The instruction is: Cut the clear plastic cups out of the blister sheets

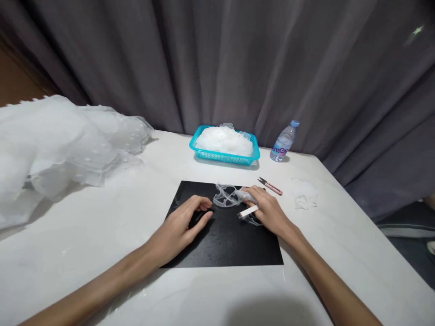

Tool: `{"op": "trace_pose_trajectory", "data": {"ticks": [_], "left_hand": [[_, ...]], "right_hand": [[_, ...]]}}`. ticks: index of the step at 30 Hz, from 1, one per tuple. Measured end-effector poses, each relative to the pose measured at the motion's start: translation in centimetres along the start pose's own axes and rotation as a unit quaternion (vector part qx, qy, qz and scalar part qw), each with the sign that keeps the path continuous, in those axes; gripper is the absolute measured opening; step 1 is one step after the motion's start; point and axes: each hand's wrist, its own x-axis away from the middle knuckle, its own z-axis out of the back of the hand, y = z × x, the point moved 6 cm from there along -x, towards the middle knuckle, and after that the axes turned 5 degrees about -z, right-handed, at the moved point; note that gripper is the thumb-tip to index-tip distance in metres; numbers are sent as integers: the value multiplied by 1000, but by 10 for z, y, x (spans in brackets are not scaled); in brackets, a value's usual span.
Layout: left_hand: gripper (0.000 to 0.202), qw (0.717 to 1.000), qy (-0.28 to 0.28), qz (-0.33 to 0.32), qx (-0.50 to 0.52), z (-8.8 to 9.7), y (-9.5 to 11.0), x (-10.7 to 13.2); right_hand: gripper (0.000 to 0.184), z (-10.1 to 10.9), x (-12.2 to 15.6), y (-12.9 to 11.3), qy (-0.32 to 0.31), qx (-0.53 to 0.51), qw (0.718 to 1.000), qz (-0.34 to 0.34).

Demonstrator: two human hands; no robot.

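My left hand (190,222) rests over the left part of a black mat (224,249), thumb and fingers apart with nothing between them. Just to its right lies a sheer white lace-like piece (224,195) with an openwork pattern. My right hand (267,208) is closed on the mat's right side, gripping a short white stick-like tool (248,211) with a dark end pointing left. Part of the lace-like piece bunches under and around the right fingers, which hide some of it. Beyond that hand lie pink-handled thread snips (271,186).
A turquoise basket (220,157) heaped with white material (224,140) stands at the back, a water bottle (283,142) to its right. Thin white scraps (305,194) lie at right. A large pile of sheer white fabric (68,145) covers the table's left side. Grey curtain hangs behind.
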Motion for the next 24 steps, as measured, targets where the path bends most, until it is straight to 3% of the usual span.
{"op": "trace_pose_trajectory", "data": {"ticks": [3, 6, 9, 12, 14, 16, 19, 24], "left_hand": [[22, 1000, 4, -10, -18, 6, 1, 0], [21, 1000, 9, -12, -23, 9, 0, -1], [23, 1000, 3, -15, -20, 8, 0, -2], [23, 1000, -14, -17, -21, 5, 0, -2], [22, 999, -23, -19, -25, 4, 1, -2], [22, 999, -27, -22, -31, 4, 1, -2], [22, 999, -26, -23, -35, 6, 1, -3], [22, 999, -18, -14, -27, 11, 0, -4]], "right_hand": [[37, 50, 1, 16, 91, 17, 996, -11], [25, 112, 12, 51, 207, 30, 977, -38], [20, 143, 28, 101, 208, 23, 973, -98], [34, 147, 49, 151, 208, 143, 940, -231], [41, 137, 56, 164, 190, 227, 924, -240], [44, 122, 54, 164, 151, 255, 933, -203], [42, 106, 47, 156, 113, 210, 953, -186], [41, 109, 45, 159, 211, 93, 942, -245]]}}
